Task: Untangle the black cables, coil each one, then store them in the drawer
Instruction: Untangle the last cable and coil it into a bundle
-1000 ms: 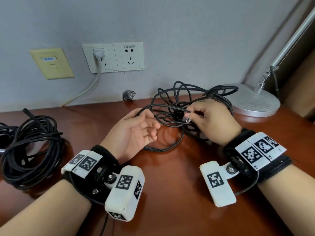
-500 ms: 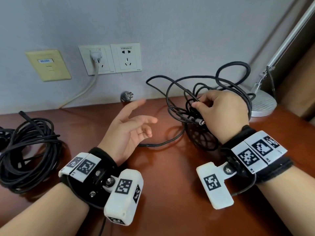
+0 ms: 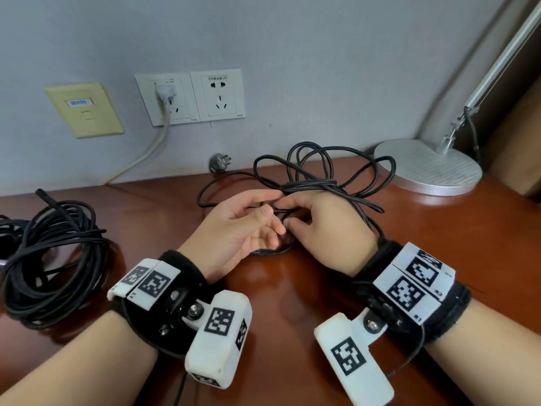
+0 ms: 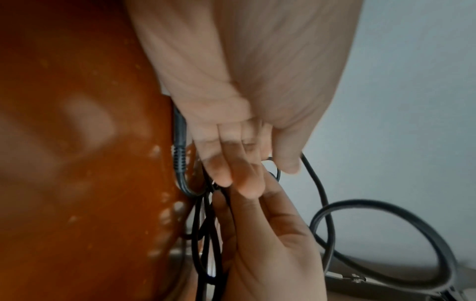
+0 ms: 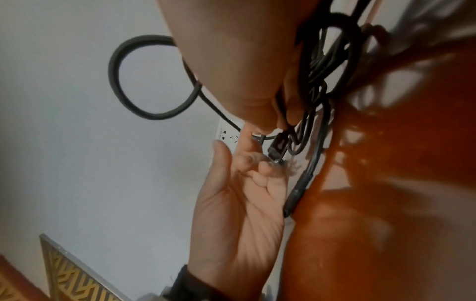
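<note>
A tangled black cable [image 3: 322, 171] lies in loose loops at the back of the brown desk [image 3: 292, 294]. My right hand [image 3: 292, 213] grips several of its strands, fingers curled, with loops draped over the back of the hand and wrist. My left hand [image 3: 272, 212] is palm up against it, fingers loosely spread, tips at the cable's connector [image 5: 276, 146]. The cable's other end [image 4: 179, 154], with a ribbed sleeve, rests on the desk under the left hand. A second black cable [image 3: 49, 259] sits coiled at the left. No drawer is in view.
A silver lamp base [image 3: 427, 168] stands at the back right, its arm rising along the wall. Wall sockets [image 3: 190, 98] hold a white plug and cord. A loose grey plug [image 3: 221, 162] lies at the desk's back edge. A yellow wall plate [image 3: 85, 109] is at the left.
My right hand has brought the tangle down and left from its raised position. My left hand, which was open and apart, has moved in to meet it at the connector.
</note>
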Available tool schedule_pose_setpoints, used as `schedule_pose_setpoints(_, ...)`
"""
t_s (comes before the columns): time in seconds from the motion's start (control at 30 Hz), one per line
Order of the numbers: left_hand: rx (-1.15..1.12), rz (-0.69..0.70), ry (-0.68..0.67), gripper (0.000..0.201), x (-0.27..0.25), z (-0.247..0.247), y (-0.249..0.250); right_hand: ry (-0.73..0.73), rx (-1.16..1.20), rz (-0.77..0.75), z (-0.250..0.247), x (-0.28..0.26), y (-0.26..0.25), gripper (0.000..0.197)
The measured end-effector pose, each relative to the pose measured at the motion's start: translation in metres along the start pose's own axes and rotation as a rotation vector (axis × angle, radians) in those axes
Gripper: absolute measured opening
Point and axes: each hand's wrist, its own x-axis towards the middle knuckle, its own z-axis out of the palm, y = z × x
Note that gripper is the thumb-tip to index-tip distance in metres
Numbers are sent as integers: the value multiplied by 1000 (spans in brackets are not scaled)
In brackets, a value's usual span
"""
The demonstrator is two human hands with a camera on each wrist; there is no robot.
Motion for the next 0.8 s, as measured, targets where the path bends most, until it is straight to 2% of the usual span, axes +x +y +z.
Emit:
schedule_pose_setpoints(0.1, 153, -20, 88, 31, 2, 0, -1, 18, 236, 97, 4, 0, 5, 30)
schedule_pose_setpoints(0.23, 434, -59, 95, 16, 4, -3, -2, 1, 908, 331, 5, -1, 12, 27)
schedule_pose_setpoints(0.33, 579, -67, 75, 17, 6, -3, -1, 60, 1071, 360, 3, -3, 17, 31)
schedule_pose_setpoints(0.37, 592, -57, 77, 20, 6, -3, -1, 89, 1016, 348, 2, -4, 19, 31)
schedule_pose_setpoints(0.47, 511, -39, 87, 28, 7, -6, -1, 187, 619, 268, -2, -5, 30, 31)
schedule_pose_setpoints(0.53, 439, -27, 64, 29, 6, -8, -1, 195, 499, 174, -7, -3, 38, 32)
schedule_pose_setpoints(0.7, 171, -6, -119, 23, 5, -8, -2, 67, 239, 35, -7, 0, 37, 35)
schedule_pose_setpoints(0.8, -105, -17, -186, 19, 5, -10, 1, 5, 24, 99, -9, 1, 35, 24)
